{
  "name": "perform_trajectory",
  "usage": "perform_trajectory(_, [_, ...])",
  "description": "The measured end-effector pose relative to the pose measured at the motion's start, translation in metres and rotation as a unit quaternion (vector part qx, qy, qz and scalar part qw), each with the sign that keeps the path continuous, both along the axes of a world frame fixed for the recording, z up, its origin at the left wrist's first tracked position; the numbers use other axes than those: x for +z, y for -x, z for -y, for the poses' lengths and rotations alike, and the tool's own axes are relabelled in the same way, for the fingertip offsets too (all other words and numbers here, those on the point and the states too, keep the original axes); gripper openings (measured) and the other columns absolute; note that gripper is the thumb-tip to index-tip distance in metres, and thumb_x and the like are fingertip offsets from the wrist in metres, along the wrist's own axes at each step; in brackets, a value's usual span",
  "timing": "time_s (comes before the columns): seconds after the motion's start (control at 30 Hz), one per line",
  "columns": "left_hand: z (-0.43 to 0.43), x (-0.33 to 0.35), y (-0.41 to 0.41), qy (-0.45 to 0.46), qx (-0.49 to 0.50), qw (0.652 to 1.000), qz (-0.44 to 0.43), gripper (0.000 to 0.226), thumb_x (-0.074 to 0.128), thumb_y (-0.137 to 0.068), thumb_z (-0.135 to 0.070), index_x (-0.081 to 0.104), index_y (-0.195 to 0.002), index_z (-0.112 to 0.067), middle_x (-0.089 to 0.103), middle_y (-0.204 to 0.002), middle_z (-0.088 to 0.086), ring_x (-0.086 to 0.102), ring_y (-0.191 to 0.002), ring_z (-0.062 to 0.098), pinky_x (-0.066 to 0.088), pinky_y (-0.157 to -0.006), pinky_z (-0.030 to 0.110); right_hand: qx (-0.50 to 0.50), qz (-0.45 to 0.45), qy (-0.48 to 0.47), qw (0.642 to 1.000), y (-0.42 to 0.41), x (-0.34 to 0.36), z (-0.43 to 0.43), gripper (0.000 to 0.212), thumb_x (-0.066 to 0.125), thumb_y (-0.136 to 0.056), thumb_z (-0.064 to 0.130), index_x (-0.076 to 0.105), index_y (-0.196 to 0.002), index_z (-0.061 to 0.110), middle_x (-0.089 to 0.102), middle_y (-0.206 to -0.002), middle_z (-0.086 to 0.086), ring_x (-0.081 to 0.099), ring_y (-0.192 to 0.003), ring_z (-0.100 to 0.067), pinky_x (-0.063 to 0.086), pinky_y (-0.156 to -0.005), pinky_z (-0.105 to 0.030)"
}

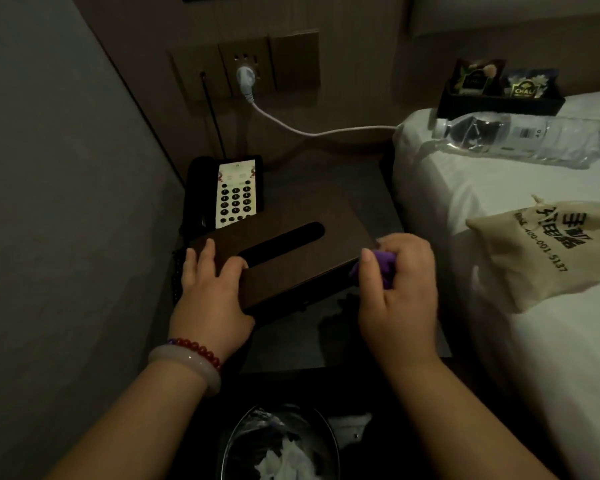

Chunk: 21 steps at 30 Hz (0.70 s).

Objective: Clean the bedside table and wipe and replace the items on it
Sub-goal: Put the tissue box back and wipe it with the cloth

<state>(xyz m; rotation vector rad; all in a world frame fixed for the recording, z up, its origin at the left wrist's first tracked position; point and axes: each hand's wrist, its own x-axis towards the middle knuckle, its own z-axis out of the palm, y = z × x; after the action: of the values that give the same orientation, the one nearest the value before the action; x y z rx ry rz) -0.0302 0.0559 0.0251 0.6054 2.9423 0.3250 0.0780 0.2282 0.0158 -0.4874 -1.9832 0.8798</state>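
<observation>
A dark brown tissue box (291, 265) with a long slot in its top sits tilted over the grey bedside table (329, 174). My left hand (212, 292) grips the box's near left end, fingers lying on its top. Bunched around a small purple cloth (381, 268), my right hand (399, 292) presses it against the box's right end. A black telephone (232, 192) with a white keypad stands on the table behind the box, against the wall.
On the white bed (499, 188) to the right lie a clear water bottle (527, 136), a black tray of tea sachets (496, 95) and a beige cloth bag (548, 247). A white plug and cable (246, 77) hang from the wall socket. A bin (281, 445) with crumpled tissues stands below.
</observation>
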Motion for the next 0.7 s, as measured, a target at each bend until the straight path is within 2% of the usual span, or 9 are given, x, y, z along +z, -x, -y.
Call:
perform_trajectory(0.07, [0.006, -0.005, 0.002, 0.002, 0.002, 1.000, 0.001, 0.066, 0.077, -0.073, -0.026, 0.038, -0.127, -0.033, -0.005, -0.159, 0.006, -0.008, -0.145, 0.030, 0.025, -0.112, 0.044, 0.001, 0.025, 0.051, 0.998, 0.015, -0.001, 0.005, 0.016, 0.053, -0.092, 0.024, 0.042, -0.080, 0.027, 0.042, -0.100, 0.015, 0.043, -0.106, -0.001, 0.023, -0.084, 0.004])
perform_trajectory(0.13, [0.010, -0.011, 0.002, 0.002, 0.003, 1.000, 0.010, 0.068, 0.077, -0.073, -0.027, 0.037, -0.128, -0.034, -0.005, -0.158, 0.005, -0.009, -0.145, 0.030, 0.023, -0.113, 0.042, -0.014, 0.058, 0.086, 0.994, 0.030, -0.004, 0.005, 0.019, 0.053, -0.093, 0.023, 0.043, -0.077, 0.027, 0.038, -0.096, 0.026, 0.040, -0.115, -0.001, 0.020, -0.083, 0.005])
perform_trajectory(0.2, [0.012, -0.018, 0.001, -0.003, 0.007, 1.000, 0.022, 0.069, 0.077, -0.074, -0.028, 0.035, -0.128, -0.035, -0.006, -0.158, 0.004, -0.010, -0.145, 0.029, 0.020, -0.114, 0.042, -0.019, 0.110, 0.117, 0.987, 0.043, -0.008, 0.002, 0.020, 0.053, -0.094, 0.027, 0.047, -0.076, 0.020, 0.040, -0.097, 0.024, 0.040, -0.118, 0.000, 0.025, -0.083, -0.004])
perform_trajectory(0.27, [0.013, -0.024, 0.001, -0.009, 0.009, 1.000, 0.026, 0.069, 0.077, -0.074, -0.029, 0.035, -0.128, -0.036, -0.007, -0.158, 0.003, -0.010, -0.145, 0.028, 0.020, -0.114, 0.041, -0.012, 0.150, 0.155, 0.976, 0.052, -0.014, 0.000, 0.023, 0.052, -0.094, 0.031, 0.050, -0.074, 0.019, 0.043, -0.099, 0.021, 0.044, -0.110, 0.002, 0.031, -0.083, -0.017])
perform_trajectory(0.3, [0.013, -0.027, 0.001, -0.011, 0.009, 1.000, 0.024, 0.068, 0.076, -0.075, -0.029, 0.035, -0.128, -0.037, -0.008, -0.158, 0.003, -0.011, -0.144, 0.028, 0.020, -0.114, 0.041, -0.009, 0.161, 0.175, 0.971, 0.054, -0.017, 0.000, 0.023, 0.052, -0.094, 0.032, 0.051, -0.075, 0.019, 0.046, -0.095, 0.022, 0.048, -0.099, 0.004, 0.035, -0.076, -0.019])
perform_trajectory(0.37, [0.012, -0.030, 0.003, -0.016, 0.007, 1.000, 0.017, 0.067, 0.075, -0.075, -0.028, 0.035, -0.128, -0.038, -0.009, -0.158, 0.003, -0.011, -0.144, 0.027, 0.020, -0.114, 0.040, -0.008, 0.172, 0.198, 0.965, 0.058, -0.023, -0.003, 0.022, 0.052, -0.093, 0.035, 0.054, -0.078, 0.018, 0.052, -0.082, 0.015, 0.051, -0.077, 0.001, 0.036, -0.061, -0.018])
perform_trajectory(0.4, [0.012, -0.032, 0.003, -0.020, 0.006, 1.000, 0.014, 0.067, 0.075, -0.076, -0.027, 0.035, -0.128, -0.039, -0.009, -0.158, 0.002, -0.012, -0.144, 0.026, 0.019, -0.114, 0.040, -0.010, 0.175, 0.198, 0.964, 0.059, -0.025, -0.005, 0.023, 0.052, -0.093, 0.035, 0.054, -0.079, 0.017, 0.054, -0.080, 0.010, 0.051, -0.073, -0.002, 0.036, -0.059, -0.018])
perform_trajectory(0.53, [0.016, -0.037, 0.004, -0.029, -0.006, 1.000, 0.008, 0.069, 0.075, -0.076, -0.031, 0.032, -0.128, -0.042, -0.015, -0.157, 0.000, -0.015, -0.144, 0.024, 0.016, -0.115, 0.044, -0.009, 0.177, 0.189, 0.966, 0.059, -0.029, -0.009, 0.021, 0.054, -0.092, 0.034, 0.054, -0.079, 0.018, 0.055, -0.079, 0.010, 0.051, -0.074, -0.003, 0.039, -0.060, -0.024])
perform_trajectory(0.7, [0.027, -0.043, 0.007, -0.071, -0.018, 0.997, 0.039, 0.069, 0.077, -0.073, -0.029, 0.033, -0.124, -0.045, -0.024, -0.152, -0.012, -0.024, -0.140, 0.018, 0.009, -0.115, 0.055, -0.007, 0.186, 0.159, 0.970, 0.060, -0.033, 0.000, 0.016, 0.054, -0.092, 0.032, 0.051, -0.078, 0.024, 0.051, -0.074, 0.013, 0.049, -0.068, 0.003, 0.036, -0.059, -0.013])
